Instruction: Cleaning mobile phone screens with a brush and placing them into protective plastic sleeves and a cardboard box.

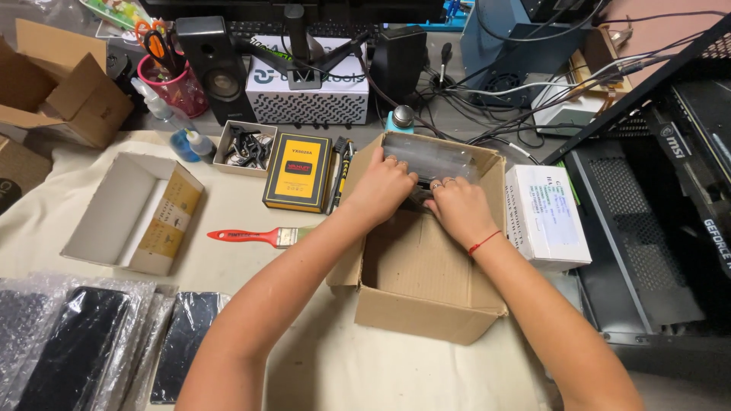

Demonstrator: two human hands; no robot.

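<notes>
Cardboard box [426,281] w/ both hands [422,194] gripping clear-wrapped item [430,157]; red brush [255,237] nearby.

Red-handled paintbrush [255,237] beside yellow-and-black case [298,172], open white carton [133,213] left, bubble-wrapped dark panels [72,346] below

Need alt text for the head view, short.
Both bare hands, left hand and right hand, reach into an open brown cardboard box, gripping a clear-wrapped grey item at its far wall. A red-handled paintbrush lies left on the cloth-covered table.
</notes>
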